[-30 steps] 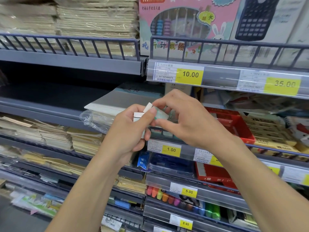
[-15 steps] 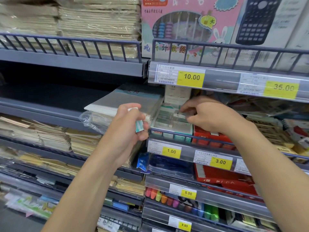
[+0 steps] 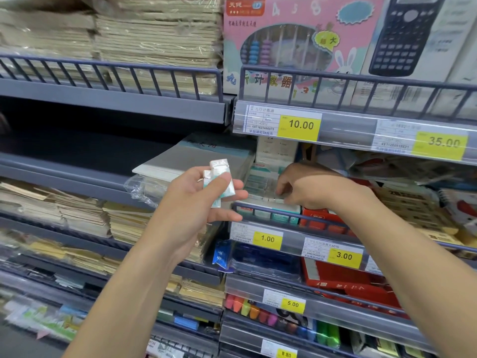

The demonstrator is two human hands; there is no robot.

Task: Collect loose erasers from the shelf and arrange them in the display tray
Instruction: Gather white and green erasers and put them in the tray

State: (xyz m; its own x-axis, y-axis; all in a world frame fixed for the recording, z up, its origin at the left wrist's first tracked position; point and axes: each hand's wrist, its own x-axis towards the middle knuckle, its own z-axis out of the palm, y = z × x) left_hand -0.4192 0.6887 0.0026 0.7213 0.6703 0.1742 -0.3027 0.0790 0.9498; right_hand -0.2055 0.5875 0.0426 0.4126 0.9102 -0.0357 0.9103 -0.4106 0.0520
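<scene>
My left hand holds several small wrapped erasers, white with teal bands, pinned under its thumb in front of the shelf. To its right the display tray of teal and white erasers sits behind the shelf rail above the 1.00 price tag. My right hand reaches into that tray, fingertips curled down onto the front row of erasers; whether it pinches one is hidden by the fingers.
A wire rail fronts the tray. A red box stands just right of it. A wrapped stack of paper pads lies to the left behind my left hand. The shelf above hangs low over the tray.
My left hand turned and spread, showing the erasers fanned under its thumb. My right hand left the left hand, went into the tray and now sits lower on the front row.
</scene>
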